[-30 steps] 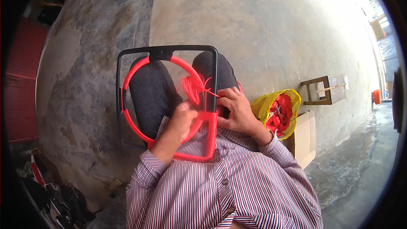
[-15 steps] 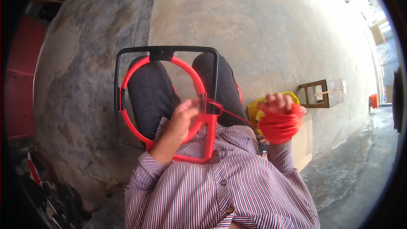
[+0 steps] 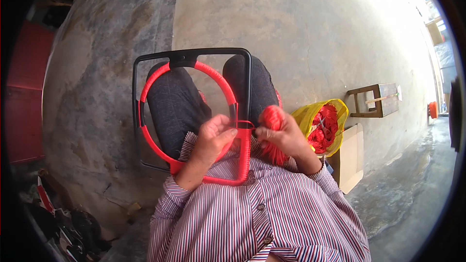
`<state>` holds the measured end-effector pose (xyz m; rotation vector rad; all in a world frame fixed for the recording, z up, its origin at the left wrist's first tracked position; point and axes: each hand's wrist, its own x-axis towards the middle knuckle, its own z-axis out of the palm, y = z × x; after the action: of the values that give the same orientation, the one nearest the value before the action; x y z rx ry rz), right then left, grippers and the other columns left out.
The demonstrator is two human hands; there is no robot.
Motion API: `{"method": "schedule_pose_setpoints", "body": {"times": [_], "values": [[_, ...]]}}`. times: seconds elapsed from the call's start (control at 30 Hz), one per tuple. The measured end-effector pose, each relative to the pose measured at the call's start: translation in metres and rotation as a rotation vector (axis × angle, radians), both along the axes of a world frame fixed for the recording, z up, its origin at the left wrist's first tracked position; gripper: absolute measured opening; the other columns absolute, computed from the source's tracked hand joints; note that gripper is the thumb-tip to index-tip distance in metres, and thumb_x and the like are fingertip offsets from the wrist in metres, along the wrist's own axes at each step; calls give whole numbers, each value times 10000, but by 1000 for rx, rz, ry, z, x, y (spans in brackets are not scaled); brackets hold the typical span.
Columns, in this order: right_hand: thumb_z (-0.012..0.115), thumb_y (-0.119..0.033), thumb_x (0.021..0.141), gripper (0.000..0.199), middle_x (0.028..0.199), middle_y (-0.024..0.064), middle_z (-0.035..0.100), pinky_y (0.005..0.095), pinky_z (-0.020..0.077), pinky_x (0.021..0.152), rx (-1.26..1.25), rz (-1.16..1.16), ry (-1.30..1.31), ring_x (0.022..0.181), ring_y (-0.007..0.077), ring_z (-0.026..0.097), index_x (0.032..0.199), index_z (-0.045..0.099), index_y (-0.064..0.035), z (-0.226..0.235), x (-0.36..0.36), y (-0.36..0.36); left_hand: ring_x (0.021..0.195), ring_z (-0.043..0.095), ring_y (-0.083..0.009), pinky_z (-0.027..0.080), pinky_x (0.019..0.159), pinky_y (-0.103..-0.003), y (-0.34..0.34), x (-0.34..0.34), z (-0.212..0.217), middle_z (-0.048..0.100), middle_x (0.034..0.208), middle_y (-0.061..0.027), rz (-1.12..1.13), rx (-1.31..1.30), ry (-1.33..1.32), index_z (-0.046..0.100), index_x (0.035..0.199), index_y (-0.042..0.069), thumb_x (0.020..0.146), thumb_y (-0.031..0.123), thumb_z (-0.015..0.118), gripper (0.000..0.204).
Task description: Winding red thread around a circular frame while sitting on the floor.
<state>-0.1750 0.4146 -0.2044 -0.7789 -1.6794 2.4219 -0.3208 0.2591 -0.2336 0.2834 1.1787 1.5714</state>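
Note:
A black rectangular frame (image 3: 192,52) with a ring (image 3: 217,78) inside it rests across my thighs. Tight turns of red cord cover much of the ring and the frame's lower right corner. My left hand (image 3: 212,138) reaches into the ring, thumb and fingers pinched at the cord beside the right side bar. From there a short red strand (image 3: 245,122) crosses that bar toward my right hand (image 3: 287,138). This hand, just outside the bar, is closed round a bundle of red cord (image 3: 273,116), whose loops hang below the fingers.
A yellow bag (image 3: 304,115) holding more red cord, with scissors (image 3: 322,125) on top, stands at my right. Beside it are a cardboard piece (image 3: 350,162) and a small wooden stool (image 3: 383,99). Dark clutter (image 3: 77,233) lies at lower left, below a red panel (image 3: 29,92).
My right hand has swung left with the cord bundle, from over the yellow bag to the frame's right bar. The stretched strand is now short. My left hand stays at about the same place.

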Motion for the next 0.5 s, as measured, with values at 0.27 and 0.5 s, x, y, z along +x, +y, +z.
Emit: {"method": "schedule_pose_setpoints", "body": {"times": [0.27, 0.5], "values": [[605, 48, 746, 214, 634, -17, 506, 223, 397, 446, -127, -139, 64, 494, 83, 509, 903, 511, -64, 13, 5, 13, 622, 640, -176, 534, 549, -271, -1, -4, -5, 651, 818, -128, -15, -28, -113, 511, 955, 8, 869, 54, 605, 136], [556, -117, 862, 94, 785, 99, 644, 282, 505, 540, 212, -535, 118, 587, 164, 602, 903, 511, -45, 15, 98, 130, 754, 639, -180, 523, 652, -290, 3, -6, -3, 650, 961, -115, 82, 67, -368, 529, 1126, 6, 888, 149, 577, 282]]}}
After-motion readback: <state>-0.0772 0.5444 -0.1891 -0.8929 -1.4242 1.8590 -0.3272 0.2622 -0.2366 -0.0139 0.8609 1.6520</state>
